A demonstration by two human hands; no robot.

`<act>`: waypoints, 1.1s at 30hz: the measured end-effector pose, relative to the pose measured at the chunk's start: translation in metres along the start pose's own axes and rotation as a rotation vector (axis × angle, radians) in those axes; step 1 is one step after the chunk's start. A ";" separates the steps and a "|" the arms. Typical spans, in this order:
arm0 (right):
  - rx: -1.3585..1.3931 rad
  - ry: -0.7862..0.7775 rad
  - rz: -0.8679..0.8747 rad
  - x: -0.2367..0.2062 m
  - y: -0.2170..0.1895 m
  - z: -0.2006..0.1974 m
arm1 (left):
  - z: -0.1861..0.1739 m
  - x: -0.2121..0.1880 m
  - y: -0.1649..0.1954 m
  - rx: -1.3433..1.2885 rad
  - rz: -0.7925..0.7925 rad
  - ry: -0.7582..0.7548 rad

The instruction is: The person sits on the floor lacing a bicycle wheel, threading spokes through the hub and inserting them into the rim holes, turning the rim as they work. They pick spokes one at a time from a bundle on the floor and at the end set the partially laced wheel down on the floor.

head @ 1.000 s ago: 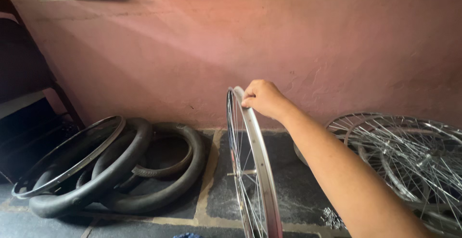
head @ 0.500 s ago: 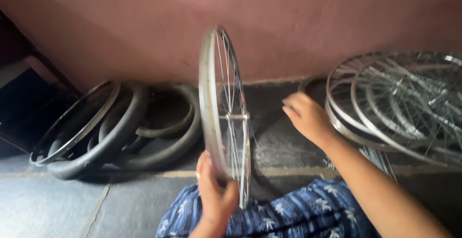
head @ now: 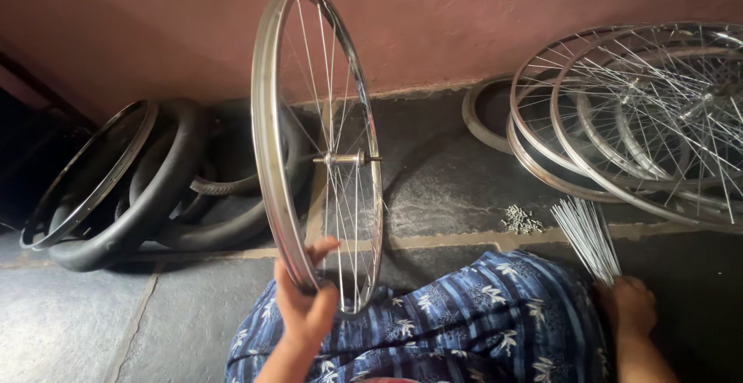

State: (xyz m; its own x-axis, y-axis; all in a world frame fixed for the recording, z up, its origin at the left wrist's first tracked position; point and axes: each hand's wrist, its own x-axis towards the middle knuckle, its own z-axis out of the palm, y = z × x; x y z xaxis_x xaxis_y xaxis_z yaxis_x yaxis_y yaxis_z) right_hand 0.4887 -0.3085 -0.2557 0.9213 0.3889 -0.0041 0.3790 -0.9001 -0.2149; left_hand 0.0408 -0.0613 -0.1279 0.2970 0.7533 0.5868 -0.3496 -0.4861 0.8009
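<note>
A wheel [head: 317,147] was held upright on the lap, its lower rim clamped in the left hand [head: 306,306]. A bundle of spokes [head: 588,236] was clasped by the right hand [head: 631,306] on the floor [head: 441,189]. Nipples [head: 522,219] lay just beside; tyres [head: 155,189] and stacked wheels [head: 642,120] were leaned against the wall.

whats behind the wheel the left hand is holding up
Behind the upright spoked wheel, held at its lower rim by the left hand, lie black tyres and a bare rim against the pink wall. The wheel covers the tyres' right ends.
</note>
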 end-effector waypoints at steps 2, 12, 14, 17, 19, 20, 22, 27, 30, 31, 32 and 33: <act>0.173 0.093 0.040 -0.009 -0.004 0.001 | 0.008 -0.021 -0.004 0.168 0.051 0.039; 0.215 0.291 0.065 -0.027 0.005 0.003 | 0.004 0.058 0.098 0.537 -0.259 0.175; 0.182 0.392 0.033 -0.028 0.006 0.007 | 0.011 0.082 0.109 0.478 -0.207 0.053; 0.342 0.516 0.003 -0.032 0.002 0.012 | 0.018 0.086 0.119 0.307 -0.176 -0.024; 0.507 0.439 -0.093 -0.030 -0.002 0.011 | 0.013 0.078 0.122 0.200 -0.173 -0.040; 0.589 0.400 -0.140 -0.026 -0.004 0.010 | 0.008 0.073 0.124 0.161 -0.172 -0.049; 0.790 0.272 -0.198 -0.019 -0.016 0.000 | -0.004 0.066 0.127 0.129 -0.185 -0.035; 1.303 0.000 -0.496 -0.015 -0.063 -0.052 | -0.028 0.056 0.133 0.092 -0.257 0.070; 1.364 0.078 -0.635 -0.020 -0.113 -0.073 | -0.034 0.062 0.131 0.116 -0.276 0.070; 1.377 0.125 -0.645 -0.021 -0.130 -0.076 | -0.036 0.066 0.130 0.100 -0.284 0.060; 1.390 0.174 -0.655 -0.021 -0.148 -0.079 | -0.038 0.071 0.128 0.084 -0.290 0.049; 1.505 0.141 -0.647 -0.020 -0.164 -0.080 | -0.039 0.075 0.127 0.069 -0.295 0.039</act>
State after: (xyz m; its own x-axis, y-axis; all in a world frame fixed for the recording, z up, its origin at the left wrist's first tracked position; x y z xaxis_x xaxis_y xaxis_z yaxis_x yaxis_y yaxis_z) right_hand 0.4148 -0.1842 -0.1426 0.6851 0.5059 0.5241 0.3379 0.4166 -0.8440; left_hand -0.0161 -0.0491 0.0129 0.3423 0.8820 0.3239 -0.1919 -0.2718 0.9430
